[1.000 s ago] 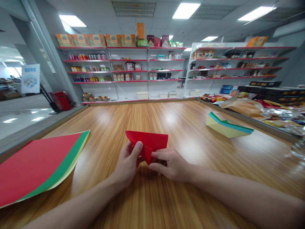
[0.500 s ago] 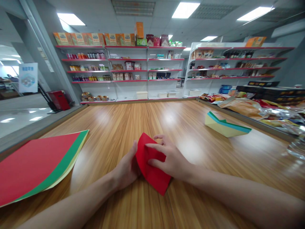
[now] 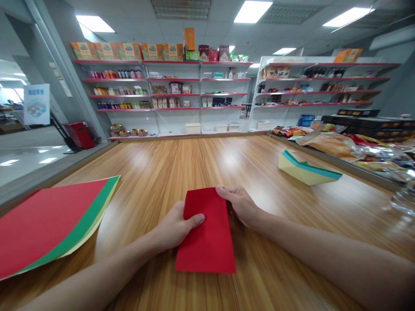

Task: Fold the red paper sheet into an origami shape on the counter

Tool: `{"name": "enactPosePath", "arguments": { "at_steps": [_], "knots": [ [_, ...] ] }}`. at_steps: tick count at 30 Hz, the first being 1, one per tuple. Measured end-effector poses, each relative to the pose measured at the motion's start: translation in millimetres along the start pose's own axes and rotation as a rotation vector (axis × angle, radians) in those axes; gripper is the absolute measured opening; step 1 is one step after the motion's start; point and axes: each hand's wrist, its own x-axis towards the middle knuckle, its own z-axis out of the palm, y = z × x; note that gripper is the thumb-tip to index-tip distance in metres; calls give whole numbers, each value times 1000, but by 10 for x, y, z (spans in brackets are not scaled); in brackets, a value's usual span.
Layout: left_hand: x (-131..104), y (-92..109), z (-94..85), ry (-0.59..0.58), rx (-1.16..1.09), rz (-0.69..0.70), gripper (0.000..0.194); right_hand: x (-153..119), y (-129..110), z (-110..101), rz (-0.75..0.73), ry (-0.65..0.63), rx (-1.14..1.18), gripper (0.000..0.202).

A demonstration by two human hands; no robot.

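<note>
A red folded paper [image 3: 209,239] is held above the wooden table [image 3: 155,172], its broad flat face towards me. My left hand [image 3: 177,226] grips its left edge, thumb on the face and the other fingers hidden behind. At the upper right corner, my right hand [image 3: 241,205] pinches the paper between its thumb and the fingers behind. To the left lies a stack of coloured sheets [image 3: 55,216], red on top with green and pale yellow edges showing. A folded paper boat [image 3: 308,170] in yellow, blue and green stands on the right part of the table.
Packaged snacks [image 3: 340,144] and stacked black boxes [image 3: 369,125] lie beyond the table's right edge. A clear plastic object [image 3: 405,198] sits at the far right. White shelves [image 3: 175,116] with goods stand behind the table.
The red paper has turned from a tilted, partly opened shape to a flat, nearly upright rectangle. My left thumb has come onto its face; my right hand has shifted to its upper right corner.
</note>
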Motion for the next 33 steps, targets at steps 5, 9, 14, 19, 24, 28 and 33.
{"name": "enactPosePath", "arguments": {
  "at_steps": [5, 9, 14, 19, 24, 28, 33],
  "knots": [
    [4, -15, -41, 16, 46, 5, 28, 10, 4, -44, -42, -13, -51, 48],
    [15, -45, -23, 90, 67, 7, 28, -10, -27, -62, -74, -63, -100, 35],
    [35, -76, -19, 154, 193, 41, 29, 3, -26, -70, -90, -40, -53, 28],
    [34, -76, -19, 165, 331, 93, 31, -1, -29, -52, -90, -32, -16, 25],
    [30, -85, -20, 182, 312, 115, 30, 3, -26, -46, -117, -17, -19, 26],
    [30, -82, -10, 182, 289, 112, 29, 13, 4, -56, -99, -34, 18, 25],
    [22, -63, 3, 174, 278, 109, 30, 14, 3, -48, -104, -17, 21, 23]
  ]
}}
